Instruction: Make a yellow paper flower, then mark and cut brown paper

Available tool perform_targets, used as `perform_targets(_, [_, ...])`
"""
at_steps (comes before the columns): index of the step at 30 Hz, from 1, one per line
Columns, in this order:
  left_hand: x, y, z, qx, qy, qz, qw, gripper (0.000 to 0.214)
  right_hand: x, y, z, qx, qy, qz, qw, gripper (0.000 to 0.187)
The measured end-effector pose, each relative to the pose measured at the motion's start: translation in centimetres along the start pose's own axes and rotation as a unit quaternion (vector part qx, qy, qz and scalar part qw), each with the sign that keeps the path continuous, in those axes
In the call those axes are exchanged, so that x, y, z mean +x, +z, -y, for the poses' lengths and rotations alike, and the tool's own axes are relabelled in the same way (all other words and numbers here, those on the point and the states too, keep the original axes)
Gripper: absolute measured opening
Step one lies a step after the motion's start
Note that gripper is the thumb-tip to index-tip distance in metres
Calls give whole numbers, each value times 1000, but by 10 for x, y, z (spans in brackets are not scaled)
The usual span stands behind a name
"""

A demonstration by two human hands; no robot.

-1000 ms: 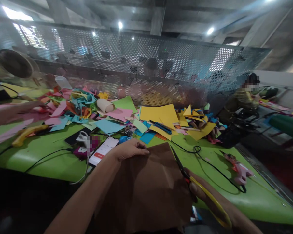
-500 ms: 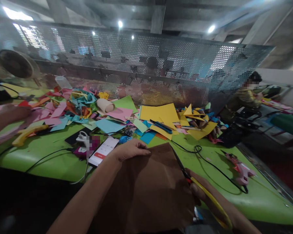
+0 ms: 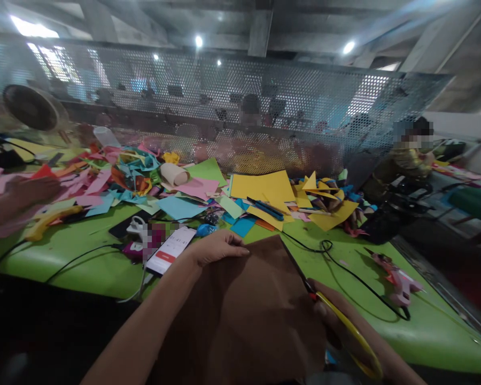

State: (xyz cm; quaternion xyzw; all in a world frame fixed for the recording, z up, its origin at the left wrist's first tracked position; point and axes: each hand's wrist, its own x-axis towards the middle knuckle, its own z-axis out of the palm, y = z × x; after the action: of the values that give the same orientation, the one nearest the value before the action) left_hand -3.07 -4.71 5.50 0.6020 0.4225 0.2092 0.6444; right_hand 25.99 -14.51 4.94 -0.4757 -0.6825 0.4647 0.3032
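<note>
A large brown paper sheet [image 3: 244, 310] fills the lower middle, held up over the green table [image 3: 72, 251]. My left hand [image 3: 216, 247] grips its top left edge, fingers curled over the paper. My right hand [image 3: 336, 318] is closed in the yellow handles of a pair of scissors [image 3: 332, 315], whose dark blades run along the sheet's right edge. The blade tips lie hidden against the paper.
Coloured paper scraps [image 3: 136, 176] and yellow sheets [image 3: 260, 187] cover the table's far half. A phone [image 3: 170, 249], black cables [image 3: 336, 267] and a pink glue gun [image 3: 396, 278] lie near. Another person's hand [image 3: 28, 190] works at the left; a seated person [image 3: 404, 155] at the right.
The scissors have slid further along the brown sheet's right edge, so less blade shows. The other person's hand at the left has shifted. My left hand keeps its hold.
</note>
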Motion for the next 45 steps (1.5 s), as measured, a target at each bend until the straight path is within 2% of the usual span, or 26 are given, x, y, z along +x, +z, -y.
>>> perform_targets(7, [-2, 2, -5, 2, -11, -6, 1000, 34, 0, -1, -15, -8, 22, -11, 1000, 58])
perform_targets(12, [-2, 0, -4, 11, -7, 0, 1000, 33, 2, -4, -25, -71, 27, -27, 997, 62])
perform_targets(16, [-4, -3, -6, 32, -1, 6, 999, 33, 3, -12, -18, -127, 7, -10, 992, 63])
perform_targets(20, [-7, -5, -10, 74, 11, 19, 997, 33, 1, -20, -7, -169, -20, 37, 985, 56])
perform_targets(23, [-6, -5, -11, 114, 15, 32, 993, 30, -1, -23, -3, -179, -40, 50, 982, 53])
perform_targets(37, [-1, -6, -14, 154, 32, 64, 986, 27, 3, -26, -13, -163, -18, 57, 985, 64])
perform_targets(45, [-3, -9, -26, 215, 51, 91, 971, 22, -1, -31, 6, -203, -33, 103, 973, 58])
